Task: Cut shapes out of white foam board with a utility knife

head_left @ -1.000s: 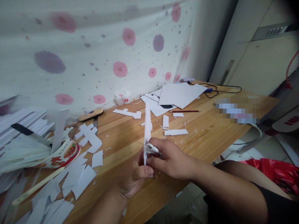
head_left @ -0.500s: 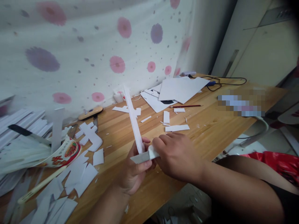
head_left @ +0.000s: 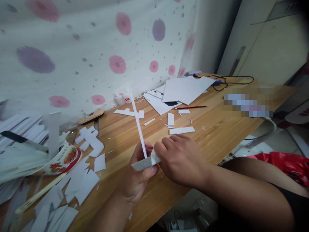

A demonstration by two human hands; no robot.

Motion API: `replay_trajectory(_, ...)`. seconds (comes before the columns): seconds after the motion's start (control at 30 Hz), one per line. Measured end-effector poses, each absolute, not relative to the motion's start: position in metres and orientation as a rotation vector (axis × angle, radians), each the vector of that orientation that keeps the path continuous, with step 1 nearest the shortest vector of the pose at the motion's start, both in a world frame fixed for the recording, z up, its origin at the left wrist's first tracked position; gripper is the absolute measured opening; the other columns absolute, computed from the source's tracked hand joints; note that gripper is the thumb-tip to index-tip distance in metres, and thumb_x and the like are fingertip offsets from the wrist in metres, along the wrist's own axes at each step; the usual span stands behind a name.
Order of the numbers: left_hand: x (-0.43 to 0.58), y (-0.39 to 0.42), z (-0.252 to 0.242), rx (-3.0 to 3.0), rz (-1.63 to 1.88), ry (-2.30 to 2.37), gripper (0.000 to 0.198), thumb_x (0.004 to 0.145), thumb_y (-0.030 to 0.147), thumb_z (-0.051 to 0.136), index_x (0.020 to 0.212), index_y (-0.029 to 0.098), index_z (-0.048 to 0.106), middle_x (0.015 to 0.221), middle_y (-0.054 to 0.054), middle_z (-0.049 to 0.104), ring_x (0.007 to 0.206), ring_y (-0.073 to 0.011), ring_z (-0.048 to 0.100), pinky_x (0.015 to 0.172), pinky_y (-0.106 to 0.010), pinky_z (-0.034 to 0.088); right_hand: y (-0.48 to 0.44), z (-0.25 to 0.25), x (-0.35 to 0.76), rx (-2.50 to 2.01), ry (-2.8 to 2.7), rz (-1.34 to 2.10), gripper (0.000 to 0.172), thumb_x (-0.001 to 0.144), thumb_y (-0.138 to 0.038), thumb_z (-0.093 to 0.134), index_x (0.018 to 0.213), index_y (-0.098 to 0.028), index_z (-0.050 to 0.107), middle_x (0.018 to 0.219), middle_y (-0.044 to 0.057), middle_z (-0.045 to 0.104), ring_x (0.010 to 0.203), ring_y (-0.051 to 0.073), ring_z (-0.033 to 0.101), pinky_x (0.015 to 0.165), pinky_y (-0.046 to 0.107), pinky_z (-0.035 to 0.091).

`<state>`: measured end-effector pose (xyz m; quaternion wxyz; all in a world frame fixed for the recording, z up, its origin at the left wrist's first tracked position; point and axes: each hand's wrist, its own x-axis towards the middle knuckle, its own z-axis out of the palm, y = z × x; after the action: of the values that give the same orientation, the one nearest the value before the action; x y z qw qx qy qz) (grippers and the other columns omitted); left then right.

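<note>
My left hand is closed around the lower end of a long, thin white foam-board strip, which stands up and leans a little left. In my right hand is a craft knife blade with a white wrapping at its grip end. The flat grey blade lies across the strip's lower end, close to my left thumb. My right fingers are wrapped round the grip and hide most of it. Whether the edge is cutting into the strip I cannot tell.
White offcuts lie on the wooden table at the left, beside a paper bowl with a black-handled knife. Farther back are white sheets, a pencil, a tan-handled tool and a cable.
The strip has turned so that its narrow edge faces me more. Both hands and the blade have shifted slightly left in view, along with the whole scene.
</note>
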<state>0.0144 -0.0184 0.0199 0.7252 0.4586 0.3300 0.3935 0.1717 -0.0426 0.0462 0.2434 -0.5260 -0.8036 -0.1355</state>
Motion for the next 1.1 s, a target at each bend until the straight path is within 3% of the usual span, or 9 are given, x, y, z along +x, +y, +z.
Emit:
replay_trajectory(0.43,0.018,-0.025,0.024,1.226,0.900,1.028,0.031,0.065,0.020,0.071,0.088,0.024,0.051,0.070,0.007,0.043,0.058,-0.0085,0.034,0.053,-0.023,0.030,-0.027,0.033,0.185,-1.438,-2.235,-0.465,0.015,0.082,-0.020,0.043,0.073,-0.019,0.055,0.064,0.004,0.060,0.052,0.016,0.043,0.053,0.034,0.017)
replay_trajectory(1.1,0.028,-0.033,0.025,1.127,0.909,1.052,0.029,0.063,0.023,0.072,0.084,0.022,0.053,0.067,0.006,0.045,0.058,-0.0097,0.039,0.047,-0.020,0.041,-0.008,0.009,0.183,-1.415,-2.142,-0.512,0.022,0.086,-0.019,0.038,0.074,-0.017,0.057,0.064,0.006,0.057,0.056,0.017,0.040,0.056,0.033,0.022)
